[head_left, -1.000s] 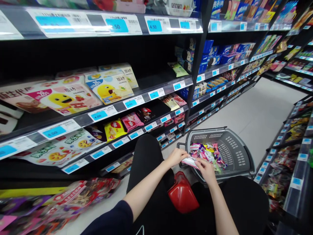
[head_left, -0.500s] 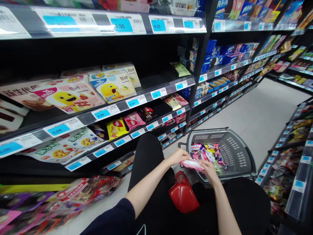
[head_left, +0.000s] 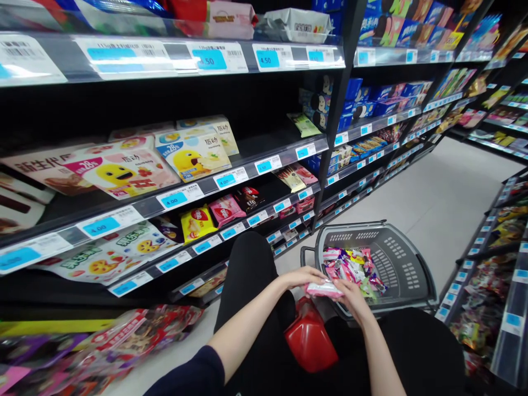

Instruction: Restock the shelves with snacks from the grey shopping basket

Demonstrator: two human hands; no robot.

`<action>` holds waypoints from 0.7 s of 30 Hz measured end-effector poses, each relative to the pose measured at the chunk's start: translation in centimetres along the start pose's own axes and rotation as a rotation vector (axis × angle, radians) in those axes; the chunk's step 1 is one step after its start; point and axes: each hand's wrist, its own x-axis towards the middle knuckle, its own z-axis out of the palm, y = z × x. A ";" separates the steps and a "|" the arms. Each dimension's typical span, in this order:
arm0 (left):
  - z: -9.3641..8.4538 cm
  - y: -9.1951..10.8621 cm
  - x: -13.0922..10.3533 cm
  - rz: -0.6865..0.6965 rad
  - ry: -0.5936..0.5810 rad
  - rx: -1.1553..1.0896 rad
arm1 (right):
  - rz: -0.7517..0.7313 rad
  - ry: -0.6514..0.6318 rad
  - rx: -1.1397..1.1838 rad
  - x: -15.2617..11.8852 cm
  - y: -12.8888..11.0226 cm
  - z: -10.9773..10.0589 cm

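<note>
Between my knees I hold a pink and white snack packet [head_left: 324,290] at the near left edge of a grey shopping basket. My left hand [head_left: 304,276] grips the packet's left end, fingers bent over its top. At the other end my right hand [head_left: 350,294] is closed round it. Inside the grey basket [head_left: 406,236], just beyond my hands, lies a pile of small wrapped sweets [head_left: 355,267] in pink, purple, yellow and green. The print on the packet is too small to read.
Shelves with boxed cakes [head_left: 124,168] and wafer packets [head_left: 198,223] run along my left. A red glossy object [head_left: 311,335] sits below my hands, between my legs. Bagged snacks [head_left: 140,335] lie low at left. More shelves [head_left: 513,297] line the right, beside a pale floor [head_left: 445,170].
The view has tilted slightly, so shelves and basket appear a little lower. Both hands still hold the packet, which has turned slightly between them.
</note>
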 end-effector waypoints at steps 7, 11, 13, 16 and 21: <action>0.1 0.3 0.3 0.020 0.065 -0.050 | -0.146 -0.015 0.066 -0.7 -1.0 -0.5; 0.5 1.0 -0.1 0.085 0.059 -0.018 | -0.205 0.025 0.051 -0.5 -1.0 -0.8; 0.5 0.9 -0.2 0.158 0.057 0.083 | -0.211 0.017 0.044 -0.5 -0.9 -0.8; 0.5 0.6 -0.1 0.276 0.116 0.280 | -0.212 -0.020 0.053 -0.7 -1.0 -0.9; 0.5 0.2 0.1 0.352 0.249 0.580 | -0.124 -0.097 0.100 -1.0 -1.2 -1.2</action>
